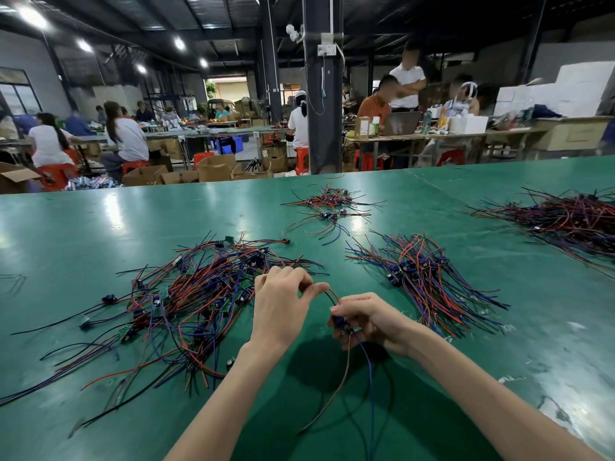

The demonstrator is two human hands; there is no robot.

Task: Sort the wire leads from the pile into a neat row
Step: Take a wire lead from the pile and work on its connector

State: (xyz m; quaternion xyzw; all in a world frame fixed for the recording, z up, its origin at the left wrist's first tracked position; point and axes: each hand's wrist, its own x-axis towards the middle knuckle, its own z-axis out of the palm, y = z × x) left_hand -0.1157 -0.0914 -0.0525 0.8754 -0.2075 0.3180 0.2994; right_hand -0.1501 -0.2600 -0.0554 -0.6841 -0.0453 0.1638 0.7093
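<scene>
Reaches forward with both bare forearms from the lower edge, wrists converging at centre. Pinches one wire lead (333,296) between thumb and forefinger of the left grip (281,306), back of hand upward, other fingers curled. Clasps the same lead's component end in the right grip (369,319), fingers curled inward, just beside the left.
</scene>
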